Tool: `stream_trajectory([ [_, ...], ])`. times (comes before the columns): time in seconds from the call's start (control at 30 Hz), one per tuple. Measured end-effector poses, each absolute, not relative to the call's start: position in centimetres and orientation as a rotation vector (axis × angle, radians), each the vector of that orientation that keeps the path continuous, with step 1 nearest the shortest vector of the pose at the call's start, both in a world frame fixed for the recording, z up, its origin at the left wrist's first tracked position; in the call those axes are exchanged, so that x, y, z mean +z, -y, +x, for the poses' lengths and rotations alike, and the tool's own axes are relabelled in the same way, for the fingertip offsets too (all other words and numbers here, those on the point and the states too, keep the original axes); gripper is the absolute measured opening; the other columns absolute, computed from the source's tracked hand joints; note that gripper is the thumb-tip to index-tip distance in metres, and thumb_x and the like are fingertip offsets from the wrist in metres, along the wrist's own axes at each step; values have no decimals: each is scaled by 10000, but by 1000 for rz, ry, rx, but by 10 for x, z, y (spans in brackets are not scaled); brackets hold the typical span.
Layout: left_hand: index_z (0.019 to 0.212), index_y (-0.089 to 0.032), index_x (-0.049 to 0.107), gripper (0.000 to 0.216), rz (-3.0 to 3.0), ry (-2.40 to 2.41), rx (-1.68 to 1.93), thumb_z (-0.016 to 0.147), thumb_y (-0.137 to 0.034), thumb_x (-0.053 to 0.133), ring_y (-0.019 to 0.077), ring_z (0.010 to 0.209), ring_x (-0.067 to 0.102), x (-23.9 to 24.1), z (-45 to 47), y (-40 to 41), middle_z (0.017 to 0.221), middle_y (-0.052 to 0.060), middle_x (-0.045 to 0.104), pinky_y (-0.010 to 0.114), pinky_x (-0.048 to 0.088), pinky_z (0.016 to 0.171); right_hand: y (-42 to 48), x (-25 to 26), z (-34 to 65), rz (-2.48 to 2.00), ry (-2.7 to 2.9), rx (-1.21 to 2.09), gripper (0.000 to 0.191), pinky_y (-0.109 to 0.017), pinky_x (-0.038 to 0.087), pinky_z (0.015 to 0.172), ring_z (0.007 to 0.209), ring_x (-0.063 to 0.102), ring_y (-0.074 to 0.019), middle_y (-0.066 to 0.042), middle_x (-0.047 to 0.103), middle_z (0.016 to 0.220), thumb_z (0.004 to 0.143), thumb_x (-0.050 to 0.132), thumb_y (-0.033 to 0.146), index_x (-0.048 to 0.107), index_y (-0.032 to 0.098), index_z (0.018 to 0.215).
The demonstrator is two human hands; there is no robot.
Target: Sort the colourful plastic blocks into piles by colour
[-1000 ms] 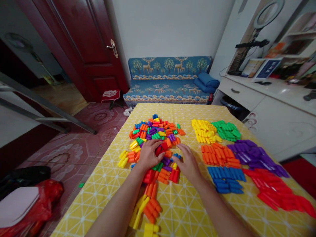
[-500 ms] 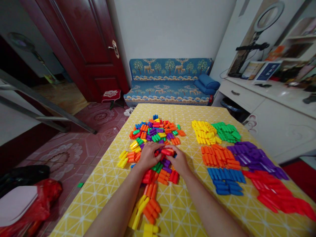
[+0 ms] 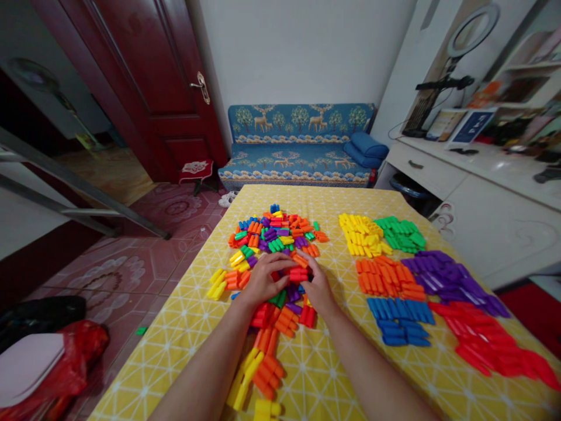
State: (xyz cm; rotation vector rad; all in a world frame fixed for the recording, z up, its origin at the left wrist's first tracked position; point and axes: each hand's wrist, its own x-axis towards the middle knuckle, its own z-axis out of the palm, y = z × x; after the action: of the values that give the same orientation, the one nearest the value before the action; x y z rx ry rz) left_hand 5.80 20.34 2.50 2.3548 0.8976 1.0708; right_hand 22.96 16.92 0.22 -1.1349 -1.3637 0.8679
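Observation:
Both my hands work over a mixed pile of bullet-shaped plastic building blocks (image 3: 274, 234). My right hand (image 3: 319, 290) is closed around the right end of a red building block (image 3: 298, 274). From the left, my left hand (image 3: 264, 279) curls its fingers and thumb toward that block, with red showing under its fingers; they partly hide what it grips. An orange block (image 3: 300, 261) lies just beyond the fingertips. Green blocks (image 3: 279, 299), purple blocks (image 3: 293, 307) and orange blocks (image 3: 287, 321) lie below the hands.
On the yellow-clothed table (image 3: 324, 368), sorted groups sit at right: yellow blocks (image 3: 362, 235), green blocks (image 3: 401, 234), orange blocks (image 3: 388, 276), purple blocks (image 3: 451, 280), blue blocks (image 3: 398, 320) and red blocks (image 3: 486, 339). A blue sofa (image 3: 298, 155) stands beyond.
The red block between my hands has turned to lie more level and sits slightly lower. An orange block now shows behind it. The view has shifted slightly.

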Motion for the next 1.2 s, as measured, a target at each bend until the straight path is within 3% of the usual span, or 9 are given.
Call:
stream_trajectory([
  [0.2, 1150, -238, 667, 349, 2341, -919, 1120, 802, -217, 682, 230, 1036, 637, 24, 59, -204, 1138, 83, 683, 365, 471, 908, -169, -4, 229, -1157, 1351, 807, 548, -385, 497, 972, 1139, 601, -224, -92, 600, 1297, 816, 605, 281, 478, 220, 1346],
  [0.37, 1128, -222, 678, 299, 2320, -920, 1159, 833, -264, 678, 217, 946, 664, 19, 59, -208, 1039, 78, 728, 348, 489, 848, -168, -2, 229, -1201, 1418, 749, 418, -387, 501, 952, 1105, 610, -216, -60, 643, 1210, 866, 594, 393, 546, 263, 1260],
  [0.57, 1044, -218, 715, 251, 2260, -916, 1227, 827, -124, 629, 184, 856, 674, 19, 60, -209, 925, 53, 742, 311, 510, 794, -167, 4, 230, -1163, 1533, 589, 275, -361, 494, 925, 1040, 596, -208, -74, 628, 1066, 841, 624, 335, 662, 215, 1086],
  [0.87, 943, -209, 717, 238, 2193, -847, 1248, 810, -57, 590, 164, 846, 669, 20, 60, -207, 889, 38, 726, 290, 522, 791, -165, 7, 230, -1120, 1550, 664, 303, -339, 477, 961, 1075, 601, -186, -45, 656, 1134, 864, 609, 305, 648, 251, 1159],
  [1.2, 983, -220, 707, 217, 2221, -914, 1209, 823, -104, 618, 176, 880, 667, 17, 60, -208, 921, 37, 729, 308, 506, 819, -164, 4, 230, -1202, 1520, 453, 282, -362, 477, 936, 1034, 605, -201, -59, 675, 1094, 822, 638, 267, 659, 228, 1101],
])
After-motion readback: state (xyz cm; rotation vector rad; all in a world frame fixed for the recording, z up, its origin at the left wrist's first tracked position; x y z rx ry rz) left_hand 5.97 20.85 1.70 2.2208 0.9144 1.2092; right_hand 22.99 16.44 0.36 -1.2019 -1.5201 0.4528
